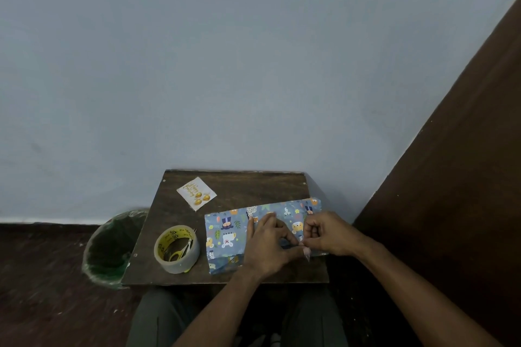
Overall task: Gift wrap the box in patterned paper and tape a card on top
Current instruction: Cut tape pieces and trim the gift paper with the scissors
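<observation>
Paper [225, 234] covers the box; my left hand [267, 248] presses it, my right hand [327, 234] pinches tape [306, 253]; card [196, 193] waits at the bench's [253, 186] far-left corner.

Both bare forearms reach forward and converge. The left hand [267, 245] lies palm down, fingers spread, thumb angled rightward. The right hand [327, 234] curls its fingertips in a pinching grip (contents too small to tell).

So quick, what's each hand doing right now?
Left hand: fingers flat, pressing on the wrapped box.
Right hand: fingers curled, pinching a piece of clear tape.
</observation>
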